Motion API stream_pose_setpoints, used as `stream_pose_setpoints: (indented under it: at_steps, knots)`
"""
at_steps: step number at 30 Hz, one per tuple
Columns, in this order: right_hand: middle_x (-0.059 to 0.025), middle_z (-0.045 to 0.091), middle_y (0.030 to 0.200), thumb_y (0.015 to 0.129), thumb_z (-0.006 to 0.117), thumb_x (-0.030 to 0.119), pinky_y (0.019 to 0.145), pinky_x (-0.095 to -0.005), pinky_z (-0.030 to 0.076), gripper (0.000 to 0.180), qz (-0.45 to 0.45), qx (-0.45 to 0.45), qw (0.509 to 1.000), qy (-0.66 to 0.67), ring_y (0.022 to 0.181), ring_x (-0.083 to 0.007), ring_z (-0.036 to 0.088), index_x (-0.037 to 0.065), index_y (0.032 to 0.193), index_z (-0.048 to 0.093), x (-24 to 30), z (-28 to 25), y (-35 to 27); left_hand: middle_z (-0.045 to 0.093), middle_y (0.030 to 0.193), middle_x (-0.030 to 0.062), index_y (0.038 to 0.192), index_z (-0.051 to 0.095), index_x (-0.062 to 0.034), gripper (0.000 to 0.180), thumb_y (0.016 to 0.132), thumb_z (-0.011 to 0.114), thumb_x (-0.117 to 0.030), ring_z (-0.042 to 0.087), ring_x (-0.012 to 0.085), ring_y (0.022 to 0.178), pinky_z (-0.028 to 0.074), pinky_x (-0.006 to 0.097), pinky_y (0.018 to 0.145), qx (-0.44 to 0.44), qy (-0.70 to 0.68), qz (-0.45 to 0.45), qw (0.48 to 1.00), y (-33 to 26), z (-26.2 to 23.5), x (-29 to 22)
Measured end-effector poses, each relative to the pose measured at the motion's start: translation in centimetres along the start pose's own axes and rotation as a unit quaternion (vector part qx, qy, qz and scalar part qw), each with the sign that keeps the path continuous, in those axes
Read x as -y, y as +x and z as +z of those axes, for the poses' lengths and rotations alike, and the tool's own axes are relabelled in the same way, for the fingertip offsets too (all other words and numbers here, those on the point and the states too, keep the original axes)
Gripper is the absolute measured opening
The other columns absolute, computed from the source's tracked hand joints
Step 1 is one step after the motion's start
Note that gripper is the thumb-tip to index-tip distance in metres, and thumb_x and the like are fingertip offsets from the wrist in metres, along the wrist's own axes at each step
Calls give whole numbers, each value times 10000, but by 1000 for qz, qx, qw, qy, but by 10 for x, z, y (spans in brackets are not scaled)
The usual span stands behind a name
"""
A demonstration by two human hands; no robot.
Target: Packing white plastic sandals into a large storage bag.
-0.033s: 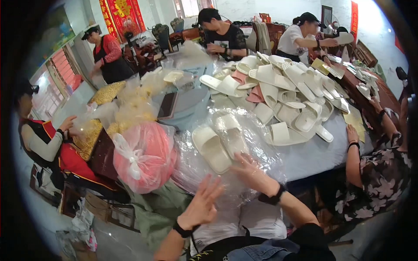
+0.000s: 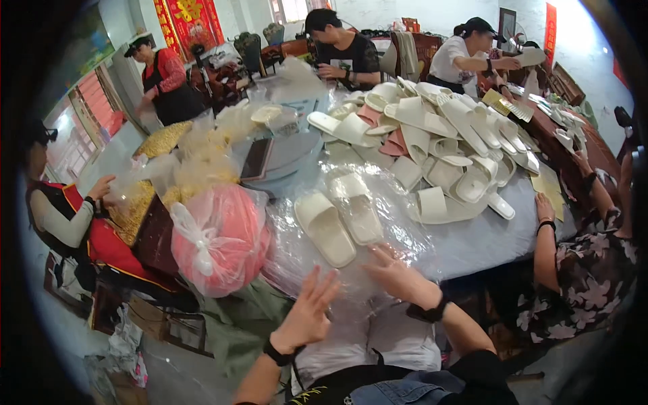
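A pair of cream slippers lies toes toward me on clear plastic film (image 2: 412,236) at the table's near edge. The left slipper (image 2: 325,229) rests beside the right slipper (image 2: 356,208), whose strap shows through glossy film. My left hand (image 2: 307,314) hovers just short of the left slipper, its fingers stretched and apart, with nothing seen in them. Close to the right slipper's near end, my right hand (image 2: 399,275) reaches over the film with its fingers extended. Whether its fingertips touch the film cannot be made out.
A large heap of cream slippers (image 2: 445,135) with a few pink ones covers the far right. To the left stand a tied clear bag of pink things (image 2: 219,236), a blue-grey tub (image 2: 290,155) and bags of small yellow pieces (image 2: 209,158). Several other people work around the table.
The view has shifted slightly. My right hand has drawn back a little from the slipper toward me. My left hand stays near its place, fingers still spread.
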State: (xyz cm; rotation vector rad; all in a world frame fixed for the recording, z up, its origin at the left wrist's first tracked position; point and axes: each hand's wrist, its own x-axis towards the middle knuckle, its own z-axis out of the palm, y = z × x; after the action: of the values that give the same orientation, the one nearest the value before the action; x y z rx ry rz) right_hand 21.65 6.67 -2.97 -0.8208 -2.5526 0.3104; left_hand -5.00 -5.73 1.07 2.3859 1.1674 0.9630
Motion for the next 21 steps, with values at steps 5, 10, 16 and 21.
stream_pose_setpoints:
  at_steps: [5,10,16,21]
  knots:
    - [-146,744,966,849,657,-4,738,-403,588,355,171,-4,967,187,757,-359,721,66,1192,713,12,-99,-65,299,1626,211,1521,363,-33,862,690,573,58,211,472,1521,197,629,1217,11,102,-39,994,4,24,16]
    - [-155,608,1363,793,556,-157,937,-400,539,581,80,-111,990,38,1092,-301,656,80,1315,650,-27,-126,-35,436,1553,195,1503,416,-36,797,727,561,68,354,341,1496,200,580,1231,89,111,-19,990,19,39,16]
    - [-47,472,1551,749,604,-129,1072,-420,465,730,-30,78,991,-102,1300,-290,510,215,1393,614,-53,-105,-9,598,1401,186,1341,608,-38,622,740,567,117,506,328,1394,317,542,1197,101,100,19,990,-4,19,21]
    - [-12,501,1531,734,679,-31,1061,-398,473,564,-81,87,987,-105,1254,-278,527,200,1246,722,-86,-93,-14,603,1398,186,1292,648,-39,581,741,568,127,506,354,1392,402,518,1149,23,99,-10,995,-22,4,15]
